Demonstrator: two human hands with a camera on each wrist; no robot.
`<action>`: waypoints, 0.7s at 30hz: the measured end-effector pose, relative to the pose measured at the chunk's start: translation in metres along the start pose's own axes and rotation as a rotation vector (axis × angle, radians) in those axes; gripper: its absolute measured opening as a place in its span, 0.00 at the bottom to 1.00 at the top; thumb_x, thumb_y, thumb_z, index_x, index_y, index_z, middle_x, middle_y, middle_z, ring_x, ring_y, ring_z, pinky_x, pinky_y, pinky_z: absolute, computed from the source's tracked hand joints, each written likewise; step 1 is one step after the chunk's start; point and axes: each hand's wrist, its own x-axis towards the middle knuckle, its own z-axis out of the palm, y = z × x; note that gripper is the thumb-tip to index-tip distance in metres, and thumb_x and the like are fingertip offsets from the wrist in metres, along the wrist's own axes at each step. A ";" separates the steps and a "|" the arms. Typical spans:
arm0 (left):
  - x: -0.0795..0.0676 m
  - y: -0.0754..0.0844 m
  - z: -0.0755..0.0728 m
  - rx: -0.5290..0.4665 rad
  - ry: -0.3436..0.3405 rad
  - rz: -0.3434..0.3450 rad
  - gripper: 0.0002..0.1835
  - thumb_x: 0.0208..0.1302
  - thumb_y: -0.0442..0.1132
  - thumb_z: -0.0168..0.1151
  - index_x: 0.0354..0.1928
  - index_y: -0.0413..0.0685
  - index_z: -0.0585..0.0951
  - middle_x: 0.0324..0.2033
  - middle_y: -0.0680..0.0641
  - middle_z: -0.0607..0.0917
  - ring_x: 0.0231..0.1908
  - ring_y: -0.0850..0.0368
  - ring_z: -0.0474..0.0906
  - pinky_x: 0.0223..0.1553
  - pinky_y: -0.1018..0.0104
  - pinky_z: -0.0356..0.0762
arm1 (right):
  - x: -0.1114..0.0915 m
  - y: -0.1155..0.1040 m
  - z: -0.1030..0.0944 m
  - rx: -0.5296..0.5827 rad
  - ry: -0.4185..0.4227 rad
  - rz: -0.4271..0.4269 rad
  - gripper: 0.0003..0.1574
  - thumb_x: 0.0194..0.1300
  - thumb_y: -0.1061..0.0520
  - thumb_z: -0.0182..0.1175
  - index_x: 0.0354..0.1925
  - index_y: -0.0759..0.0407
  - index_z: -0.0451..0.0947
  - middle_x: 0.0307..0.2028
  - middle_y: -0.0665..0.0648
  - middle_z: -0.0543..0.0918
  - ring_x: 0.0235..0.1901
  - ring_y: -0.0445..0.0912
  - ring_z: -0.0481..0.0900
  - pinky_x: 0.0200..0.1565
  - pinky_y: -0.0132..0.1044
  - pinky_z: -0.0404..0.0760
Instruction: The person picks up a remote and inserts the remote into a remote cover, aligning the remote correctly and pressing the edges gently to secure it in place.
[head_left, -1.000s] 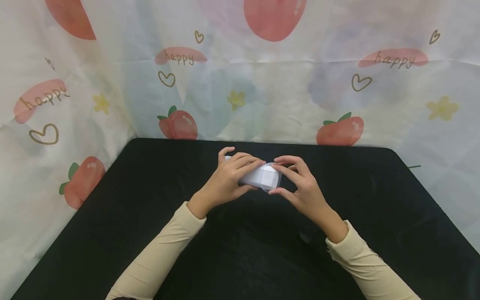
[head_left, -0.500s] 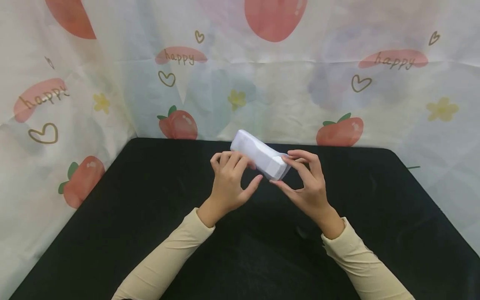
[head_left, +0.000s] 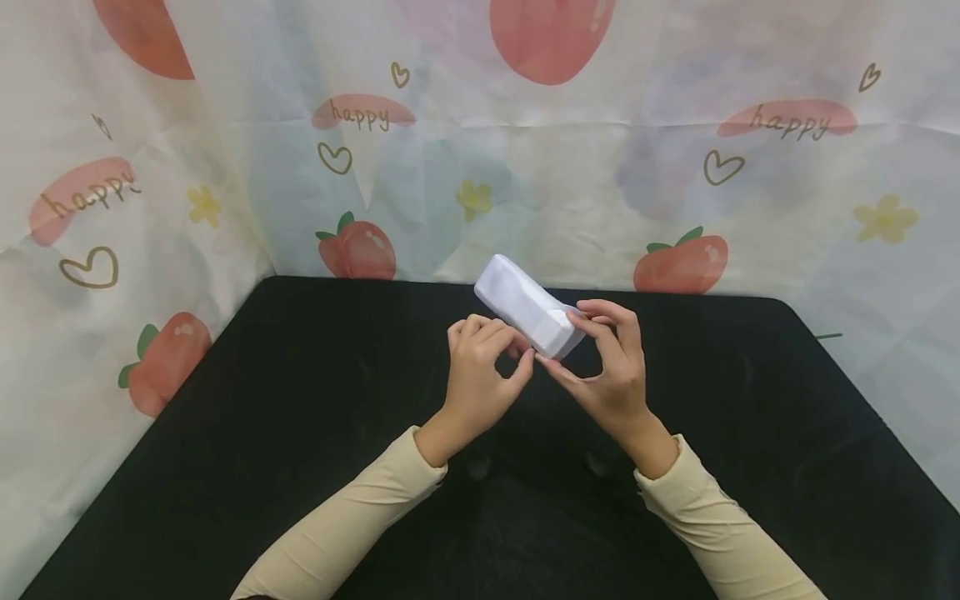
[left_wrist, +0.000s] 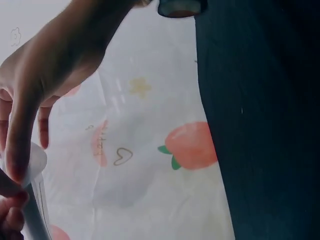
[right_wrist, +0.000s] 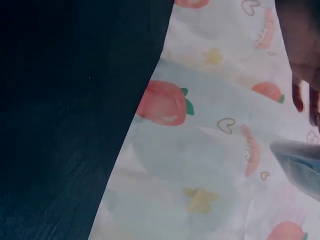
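Note:
A white oblong case (head_left: 521,304) with rounded corners is held up over the table, tilted so its far end points up and left. My right hand (head_left: 615,371) grips the near end between thumb and fingers. Close by, my left hand (head_left: 483,375) has its fingers curled, with thumb and forefinger tips at the case's lower corner, beside the right thumb. In the left wrist view, a left-hand digit presses on a pale rounded end of the case (left_wrist: 37,161). The right wrist view catches only a bluish, translucent-looking part of the case (right_wrist: 297,162); the right hand is mostly cut off.
A black-covered table (head_left: 300,500) lies beneath both hands. Behind it and at the sides hangs a pale cloth backdrop (head_left: 555,208) printed with red fruit, hearts and "happy" lettering.
The left hand has let go of the case's body and moved to its lower right corner. The case's far end has swung upward, held by the right hand.

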 end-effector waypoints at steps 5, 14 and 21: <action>0.001 -0.003 -0.001 -0.020 -0.018 0.088 0.04 0.53 0.33 0.66 0.25 0.45 0.80 0.24 0.50 0.80 0.36 0.55 0.69 0.49 0.52 0.59 | 0.001 0.001 -0.004 0.040 -0.040 0.108 0.37 0.53 0.42 0.67 0.40 0.77 0.77 0.44 0.73 0.73 0.45 0.56 0.73 0.56 0.24 0.69; 0.003 -0.018 -0.010 0.065 -0.045 0.014 0.07 0.61 0.42 0.61 0.31 0.47 0.82 0.28 0.51 0.82 0.36 0.54 0.72 0.50 0.50 0.60 | 0.000 0.008 -0.009 0.056 0.093 -0.001 0.37 0.48 0.41 0.71 0.34 0.77 0.77 0.40 0.70 0.75 0.46 0.49 0.74 0.55 0.25 0.71; 0.016 -0.036 -0.019 -0.163 0.071 -0.272 0.10 0.62 0.39 0.60 0.36 0.37 0.80 0.32 0.42 0.82 0.37 0.48 0.73 0.47 0.52 0.65 | -0.003 0.009 -0.011 0.153 0.069 0.017 0.37 0.46 0.43 0.72 0.34 0.77 0.76 0.41 0.73 0.73 0.51 0.43 0.72 0.55 0.26 0.72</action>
